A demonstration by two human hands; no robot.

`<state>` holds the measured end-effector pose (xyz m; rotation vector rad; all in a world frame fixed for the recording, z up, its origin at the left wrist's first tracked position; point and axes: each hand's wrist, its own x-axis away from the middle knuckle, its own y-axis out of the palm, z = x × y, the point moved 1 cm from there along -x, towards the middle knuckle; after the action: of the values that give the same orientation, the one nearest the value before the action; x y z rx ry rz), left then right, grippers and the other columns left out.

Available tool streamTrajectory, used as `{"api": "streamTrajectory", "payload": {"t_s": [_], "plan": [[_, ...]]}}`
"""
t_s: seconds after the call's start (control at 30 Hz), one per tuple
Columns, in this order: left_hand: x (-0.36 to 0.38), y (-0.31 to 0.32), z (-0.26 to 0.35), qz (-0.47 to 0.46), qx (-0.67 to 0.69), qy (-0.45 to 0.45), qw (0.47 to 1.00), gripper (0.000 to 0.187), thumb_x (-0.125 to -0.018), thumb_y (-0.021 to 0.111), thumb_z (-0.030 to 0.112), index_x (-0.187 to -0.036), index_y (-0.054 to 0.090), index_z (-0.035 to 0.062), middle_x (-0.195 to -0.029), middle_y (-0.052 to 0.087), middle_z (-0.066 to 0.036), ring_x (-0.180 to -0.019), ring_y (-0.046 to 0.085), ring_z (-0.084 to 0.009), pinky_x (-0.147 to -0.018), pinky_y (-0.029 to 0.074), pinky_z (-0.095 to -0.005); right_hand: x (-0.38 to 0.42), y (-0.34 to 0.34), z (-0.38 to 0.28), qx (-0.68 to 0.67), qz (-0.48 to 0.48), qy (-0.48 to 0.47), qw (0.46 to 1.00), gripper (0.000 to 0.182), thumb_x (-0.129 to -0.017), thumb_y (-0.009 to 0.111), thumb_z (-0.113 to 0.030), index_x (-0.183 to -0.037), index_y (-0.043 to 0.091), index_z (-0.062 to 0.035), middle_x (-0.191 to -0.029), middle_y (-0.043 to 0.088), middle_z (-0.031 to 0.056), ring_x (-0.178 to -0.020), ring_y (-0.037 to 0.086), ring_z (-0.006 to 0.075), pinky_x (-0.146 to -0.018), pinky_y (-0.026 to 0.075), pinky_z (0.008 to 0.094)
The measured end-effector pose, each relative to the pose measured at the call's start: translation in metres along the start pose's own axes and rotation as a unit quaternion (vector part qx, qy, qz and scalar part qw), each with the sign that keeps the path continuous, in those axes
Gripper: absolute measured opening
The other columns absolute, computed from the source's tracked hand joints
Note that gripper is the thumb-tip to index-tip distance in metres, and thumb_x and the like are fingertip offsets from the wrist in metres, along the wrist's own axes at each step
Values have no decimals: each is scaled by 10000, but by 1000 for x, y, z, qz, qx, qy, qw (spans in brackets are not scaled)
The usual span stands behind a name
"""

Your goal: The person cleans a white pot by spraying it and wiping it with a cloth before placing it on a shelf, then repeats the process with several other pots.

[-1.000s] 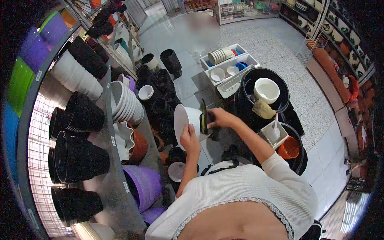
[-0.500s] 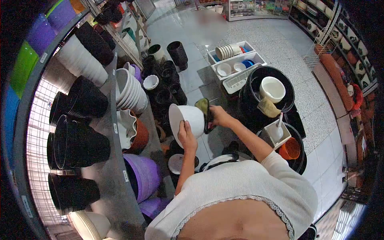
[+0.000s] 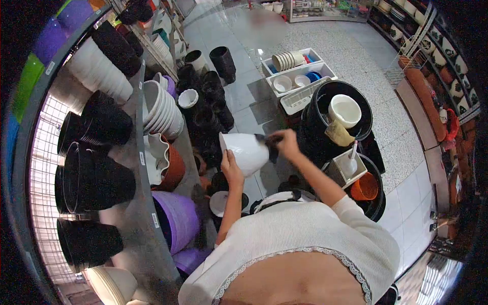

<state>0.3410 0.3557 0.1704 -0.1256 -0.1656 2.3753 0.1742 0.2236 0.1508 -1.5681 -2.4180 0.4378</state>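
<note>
A glossy white plant pot (image 3: 245,152) is tipped on its side in front of my chest, its rim facing left. My left hand (image 3: 232,169) grips it near the rim, fingers mostly hidden behind the wall. At the base end, my right hand (image 3: 285,144) is closed on a dark cloth (image 3: 273,149), which lies against the pot's bottom. The cloth is partly smeared by motion, and the fingers cover some of it.
Shelves at left hold stacked black pots (image 3: 99,178), white pots (image 3: 162,109) and a purple pot (image 3: 178,218). Dark pots (image 3: 211,96) stand on the floor ahead. To the right is a black tub (image 3: 316,96) with a white bowl (image 3: 345,111) and a yellowish cloth (image 3: 339,133).
The pot has turned so more of its side shows and shifted slightly right. My right hand has moved right with the cloth, whose olive-green face is now out of sight.
</note>
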Motion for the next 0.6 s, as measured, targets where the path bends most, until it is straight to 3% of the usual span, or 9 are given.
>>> {"api": "streamTrajectory", "payload": {"t_s": [0.03, 0.1, 0.13, 0.2, 0.3, 0.33, 0.43, 0.47, 0.6], "plan": [[-1, -5, 0, -13, 25, -4, 1000, 458, -982, 398, 330, -1055, 552, -95, -898, 605, -175, -848, 553, -230, -804, 417, -334, -15, -7, 21, 106, 104, -101, 984, 262, -611, 722, -36, -871, 696, -11, -868, 668, 180, -834, 645, 318, -768, 493, 365], [-1, -8, 1, -3, 72, -15, 997, 448, -980, 408, 333, -1010, 553, -90, -858, 593, -131, -788, 514, -193, -767, 408, -315, -44, -29, 31, 153, 143, -148, 967, 344, -597, 731, -35, -936, 689, 3, -837, 672, 194, -781, 663, 300, -720, 506, 362], [-1, -6, -5, 16, 80, -31, 996, 442, -979, 412, 331, -996, 553, -87, -855, 592, -119, -787, 508, -185, -761, 406, -311, -44, -48, -14, 105, 79, -51, 990, 363, -608, 763, -72, -946, 675, 28, -872, 668, 206, -819, 657, 301, -741, 496, 363], [-2, -2, -20, 51, 100, -60, 992, 432, -977, 420, 328, -968, 554, -82, -849, 590, -96, -786, 498, -170, -750, 403, -302, -70, -61, -19, 81, 123, -156, 977, 360, -633, 781, -110, -950, 674, 21, -865, 676, 191, -794, 659, 262, -715, 490, 337], [-2, -4, -27, -58, 108, -69, 990, 423, -973, 438, 326, -985, 567, -77, -870, 595, -86, -821, 515, -161, -779, 407, -281, -45, -81, -120, 17, 61, -184, 981, 327, -685, 739, -53, -991, 656, 24, -880, 679, 142, -817, 632, 176, -734, 480, 296], [-2, -1, -33, -37, 91, -55, 994, 419, -970, 444, 329, -984, 572, -70, -873, 594, -81, -827, 517, -154, -785, 407, -277, -31, -81, -144, 5, 44, -205, 978, 313, -707, 717, -42, -1002, 646, 34, -896, 681, 112, -829, 618, 153, -749, 475, 279], [1, 1, -27, -10, 15, 1, 1000, 420, -957, 465, 355, -981, 585, -46, -891, 600, -63, -825, 533, -132, -772, 431, -278, -7, -71, -171, 7, -72, -322, 944, 354, -676, 707, -6, -1022, 634, 20, -991, 656, 125, -908, 619, 189, -796, 476, 301], [-1, -2, -30, -24, 59, -27, 998, 426, -955, 466, 364, -988, 586, -43, -899, 603, -60, -826, 540, -131, -764, 438, -277, 0, -64, -172, -1, -138, -317, 938, 362, -641, 708, -2, -998, 648, -2, -1009, 640, 139, -954, 621, 251, -833, 482, 328], [-3, -13, -19, -78, 314, -75, 943, 444, -952, 459, 385, -1032, 581, -34, -926, 611, -54, -828, 567, -137, -740, 463, -278, 34, -33, -161, 80, -350, -364, 859, 607, -647, 756, -117, -1217, 552, -98, -1208, 532, 155, -1132, 520, 314, -959, 416, 387]]}}
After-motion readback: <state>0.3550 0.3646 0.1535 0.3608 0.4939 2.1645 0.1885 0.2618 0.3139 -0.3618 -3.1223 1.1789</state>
